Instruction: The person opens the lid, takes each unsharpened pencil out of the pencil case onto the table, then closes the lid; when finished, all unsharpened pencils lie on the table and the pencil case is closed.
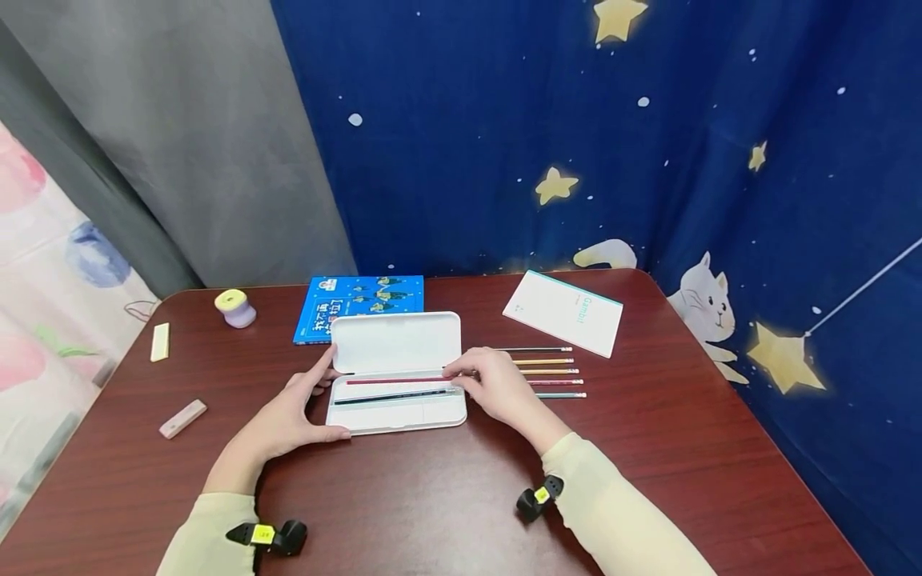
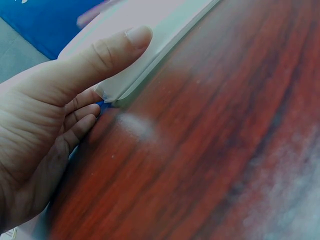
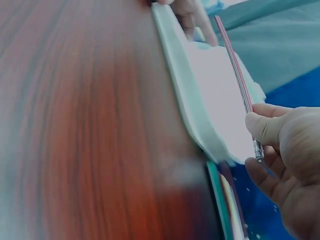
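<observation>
A white pencil case (image 1: 396, 415) lies with its lid (image 1: 396, 342) raised at the back. Inside its tray is a dark pencil (image 1: 392, 397). My right hand (image 1: 497, 386) pinches a red pencil (image 1: 396, 381) near its eraser end, between thumb and fingers. The right wrist view shows this red pencil (image 3: 235, 65) slanting over the case. My left hand (image 1: 288, 412) holds the case's left end, thumb along the front corner and index finger at the lid's side. In the left wrist view, the thumb (image 2: 107, 57) overlaps the case while the other fingers bend beside its corner.
Several pencils (image 1: 558, 371) lie in a row right of the case, partly behind my right hand. A blue book (image 1: 360, 292) is behind the lid, a white notebook (image 1: 565, 312) back right. Leftward are a yellow-lidded jar (image 1: 235, 308), a pale yellow strip (image 1: 160, 342) and a pinkish bar (image 1: 183, 418).
</observation>
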The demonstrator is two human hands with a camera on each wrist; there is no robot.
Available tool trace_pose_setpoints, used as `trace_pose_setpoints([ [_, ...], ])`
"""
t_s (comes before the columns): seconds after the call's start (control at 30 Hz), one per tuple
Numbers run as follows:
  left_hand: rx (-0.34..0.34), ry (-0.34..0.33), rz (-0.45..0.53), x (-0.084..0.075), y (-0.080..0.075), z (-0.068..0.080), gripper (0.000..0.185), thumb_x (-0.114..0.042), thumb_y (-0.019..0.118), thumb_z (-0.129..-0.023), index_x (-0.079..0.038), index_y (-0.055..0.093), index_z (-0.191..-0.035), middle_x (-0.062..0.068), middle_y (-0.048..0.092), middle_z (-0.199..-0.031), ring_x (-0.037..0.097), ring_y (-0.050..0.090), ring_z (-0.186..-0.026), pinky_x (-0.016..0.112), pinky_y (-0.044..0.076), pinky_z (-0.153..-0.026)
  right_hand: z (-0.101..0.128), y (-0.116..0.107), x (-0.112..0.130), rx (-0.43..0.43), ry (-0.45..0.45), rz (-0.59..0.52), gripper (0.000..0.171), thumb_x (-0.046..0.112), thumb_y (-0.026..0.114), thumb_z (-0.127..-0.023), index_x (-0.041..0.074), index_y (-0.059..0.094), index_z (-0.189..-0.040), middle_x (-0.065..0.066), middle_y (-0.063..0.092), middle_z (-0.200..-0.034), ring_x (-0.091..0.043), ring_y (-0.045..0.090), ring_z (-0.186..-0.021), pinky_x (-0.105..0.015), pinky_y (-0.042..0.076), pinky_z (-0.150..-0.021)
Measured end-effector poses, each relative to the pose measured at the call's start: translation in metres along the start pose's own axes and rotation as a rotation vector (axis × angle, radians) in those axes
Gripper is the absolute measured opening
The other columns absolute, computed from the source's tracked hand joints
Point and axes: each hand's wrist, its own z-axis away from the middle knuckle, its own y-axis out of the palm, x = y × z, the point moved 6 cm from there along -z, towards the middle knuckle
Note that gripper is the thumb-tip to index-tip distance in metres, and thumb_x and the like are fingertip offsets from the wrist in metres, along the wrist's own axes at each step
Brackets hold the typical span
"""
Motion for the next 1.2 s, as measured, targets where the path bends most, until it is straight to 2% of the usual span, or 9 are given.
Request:
trace_pose_setpoints([
  [0.23,-0.009,0.006,-0.025,0.001,0.000,0.000,0.129,-0.050,0.092,-0.076,-0.032,0.005,-0.169,0.008,0.050,-0.150,0.027,0.044,-0.133,0.059,0.043,-0.107,0.026,-0.034,-0.023,-0.077,0.076,-0.045,0.015,0.014,0.080,-0.094,0.026,0.083,-0.102,0.012,0.075,-0.104,-0.010,0.068,-0.099,-0.037,0.056,-0.091],
  [0.4,-0.007,0.007,-0.032,0.001,0.000,0.000,0.129,-0.050,0.092,-0.076,-0.031,0.005,-0.170,0.008,0.051,-0.150,0.027,0.044,-0.133,0.059,0.043,-0.107,0.046,-0.056,-0.040,-0.113,0.108,-0.070,0.017,0.013,0.082,-0.091,0.026,0.084,-0.101,0.014,0.075,-0.102,-0.010,0.067,-0.095,-0.038,0.058,-0.088],
  [0.57,-0.002,0.015,-0.033,-0.001,-0.001,-0.002,0.129,-0.050,0.092,-0.076,-0.029,0.006,-0.170,0.008,0.052,-0.150,0.028,0.044,-0.133,0.059,0.042,-0.107,0.070,-0.073,-0.057,-0.100,0.123,-0.085,0.016,0.013,0.083,-0.090,0.025,0.084,-0.101,0.015,0.075,-0.102,-0.009,0.067,-0.094,-0.032,0.058,-0.084],
  [0.87,-0.014,0.024,-0.045,-0.001,0.000,-0.002,0.129,-0.050,0.093,-0.076,-0.030,0.006,-0.170,0.006,0.052,-0.150,0.025,0.044,-0.132,0.053,0.044,-0.105,0.099,-0.082,-0.082,-0.018,0.180,-0.067,0.019,0.013,0.083,-0.089,0.028,0.084,-0.099,0.017,0.075,-0.099,-0.009,0.067,-0.094,-0.031,0.057,-0.085],
  [1.2,-0.019,0.037,-0.044,0.000,0.001,-0.001,0.128,-0.049,0.092,-0.076,-0.030,0.007,-0.170,0.005,0.052,-0.149,0.024,0.044,-0.131,0.051,0.045,-0.104,0.115,-0.084,-0.096,-0.008,0.184,-0.024,0.020,0.011,0.084,-0.088,0.030,0.084,-0.097,0.018,0.075,-0.096,-0.007,0.068,-0.095,-0.033,0.057,-0.087],
])
